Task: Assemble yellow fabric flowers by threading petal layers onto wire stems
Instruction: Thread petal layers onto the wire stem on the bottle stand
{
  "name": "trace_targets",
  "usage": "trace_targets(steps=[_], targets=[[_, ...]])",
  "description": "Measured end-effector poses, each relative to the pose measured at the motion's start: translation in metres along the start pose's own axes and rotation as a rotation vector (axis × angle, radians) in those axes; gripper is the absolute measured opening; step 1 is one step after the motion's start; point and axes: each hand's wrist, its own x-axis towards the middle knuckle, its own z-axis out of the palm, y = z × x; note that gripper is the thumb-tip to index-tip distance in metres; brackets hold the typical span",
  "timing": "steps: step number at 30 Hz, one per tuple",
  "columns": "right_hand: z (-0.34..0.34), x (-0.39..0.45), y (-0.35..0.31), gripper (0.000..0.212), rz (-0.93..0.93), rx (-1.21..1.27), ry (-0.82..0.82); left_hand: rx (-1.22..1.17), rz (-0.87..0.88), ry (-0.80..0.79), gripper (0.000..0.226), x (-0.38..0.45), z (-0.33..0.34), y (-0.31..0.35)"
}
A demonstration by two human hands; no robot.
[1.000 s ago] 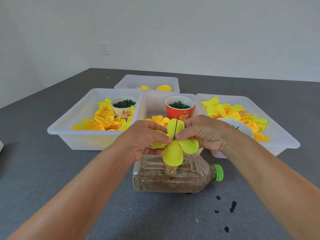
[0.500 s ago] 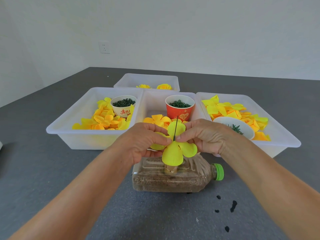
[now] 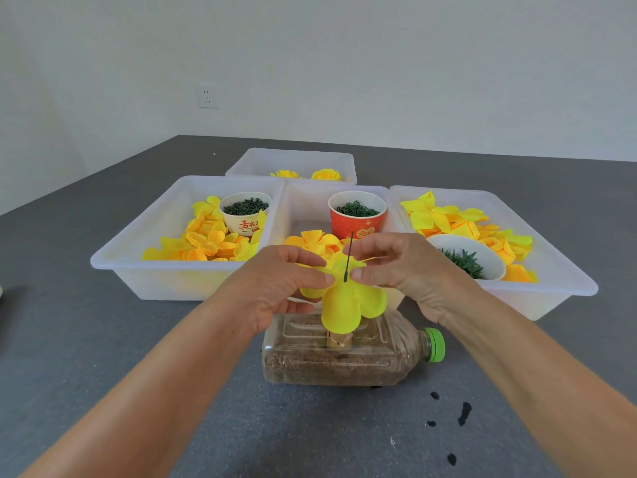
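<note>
Head view. A yellow petal layer is sitting threaded on a dark wire stem, which is standing upright through its centre and rising above it. The left hand and right hand are flanking the stem, each pinching the fabric: the left thumb and forefinger are pressing together on the layer just left of the wire, the right thumb and forefinger on it just right of the wire, the fingertips lying close on either side of the wire. The remaining right fingers are curling loosely above. The front petals are hanging free below the fingers, over a clear plastic bottle lying on its side on the grey table.
</note>
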Motion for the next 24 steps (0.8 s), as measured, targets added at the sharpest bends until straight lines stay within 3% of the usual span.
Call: trace_targets(steps=[4,9,24], targets=[[0.0,-0.005,-0.001,0.014,-0.082,-0.066,-0.028,0.078,0.115,0.047,0.024,-0.004,0.0,0.001],[0.001,-0.005,0.0,0.012,-0.103,-0.071,-0.046,0.168,0.252,0.042,0.017,-0.01,0.007,0.0],[0.001,0.0,-0.009,0.016,-0.055,-0.238,-0.059,0.498,0.349,0.125,0.012,-0.008,0.011,0.005]])
